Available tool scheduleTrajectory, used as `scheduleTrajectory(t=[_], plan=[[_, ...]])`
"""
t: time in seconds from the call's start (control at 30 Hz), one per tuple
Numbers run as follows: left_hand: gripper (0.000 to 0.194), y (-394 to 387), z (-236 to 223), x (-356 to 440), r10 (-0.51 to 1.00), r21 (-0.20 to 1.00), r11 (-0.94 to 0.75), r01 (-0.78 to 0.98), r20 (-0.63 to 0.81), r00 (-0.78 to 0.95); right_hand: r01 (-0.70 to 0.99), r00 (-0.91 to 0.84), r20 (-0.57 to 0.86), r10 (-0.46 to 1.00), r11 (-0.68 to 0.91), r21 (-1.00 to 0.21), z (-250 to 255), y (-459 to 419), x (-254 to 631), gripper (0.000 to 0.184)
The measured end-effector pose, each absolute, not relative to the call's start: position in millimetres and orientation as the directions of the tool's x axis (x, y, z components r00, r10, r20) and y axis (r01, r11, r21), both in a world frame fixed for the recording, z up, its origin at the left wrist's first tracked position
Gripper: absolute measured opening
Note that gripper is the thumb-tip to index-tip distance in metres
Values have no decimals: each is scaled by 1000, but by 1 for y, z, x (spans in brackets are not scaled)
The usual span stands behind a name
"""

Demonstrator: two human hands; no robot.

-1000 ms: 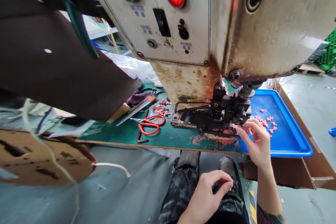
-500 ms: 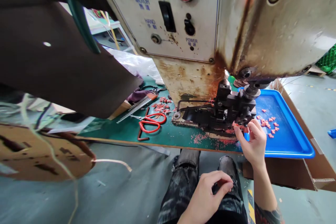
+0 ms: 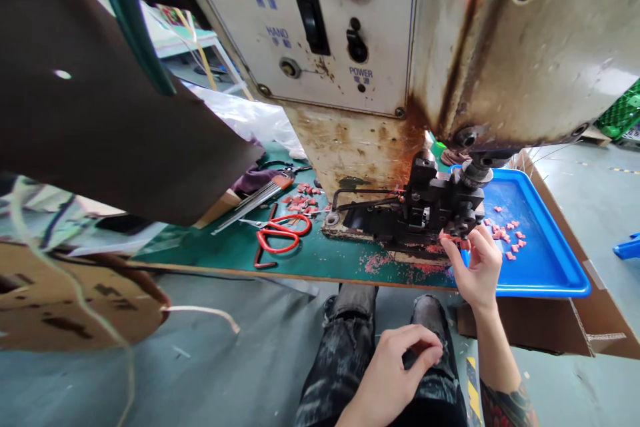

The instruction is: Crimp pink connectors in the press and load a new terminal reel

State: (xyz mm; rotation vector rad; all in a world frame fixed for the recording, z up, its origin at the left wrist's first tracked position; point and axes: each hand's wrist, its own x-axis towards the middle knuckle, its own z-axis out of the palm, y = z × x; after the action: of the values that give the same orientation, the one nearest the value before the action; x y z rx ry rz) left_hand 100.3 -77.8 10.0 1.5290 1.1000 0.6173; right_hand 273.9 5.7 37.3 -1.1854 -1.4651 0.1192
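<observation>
My right hand (image 3: 477,265) is raised at the front of the black press tooling (image 3: 430,210) under a worn, rusty machine (image 3: 400,47). Its thumb and forefinger pinch a small pink piece (image 3: 450,237) right at the tooling's edge. My left hand (image 3: 395,373) rests on my lap over dark jeans, fingers curled loosely together; I cannot make out anything in it. Several more small pink pieces (image 3: 507,240) lie loose in a blue tray (image 3: 550,273) just right of my right hand.
Red-handled scissors (image 3: 277,235), a set of hex keys (image 3: 250,200) and more pink pieces (image 3: 300,201) lie on the green bench top (image 3: 225,250). A brown board (image 3: 100,127) overhangs at left. A cardboard box (image 3: 595,327) sits under the tray. Green and red lamps glow on the machine panel.
My right hand has moved from the tray's edge up and left to the tooling, now pinching a pink piece there. The left hand has stayed on my lap.
</observation>
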Motion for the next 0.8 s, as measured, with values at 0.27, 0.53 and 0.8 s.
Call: scheduleTrajectory(t=[0.27, 0.53, 0.8], plan=[[16, -76, 8, 102, 880, 950, 41, 311, -182, 438, 583, 246, 682, 689, 457, -672, 37, 3, 268, 36], [17, -76, 8, 105, 875, 949, 38, 314, -183, 448, 560, 298, 668, 682, 442, -701, 38, 5, 264, 36], [18, -78, 11, 108, 867, 954, 45, 297, -185, 462, 499, 387, 593, 706, 381, -778, 37, 6, 259, 37]])
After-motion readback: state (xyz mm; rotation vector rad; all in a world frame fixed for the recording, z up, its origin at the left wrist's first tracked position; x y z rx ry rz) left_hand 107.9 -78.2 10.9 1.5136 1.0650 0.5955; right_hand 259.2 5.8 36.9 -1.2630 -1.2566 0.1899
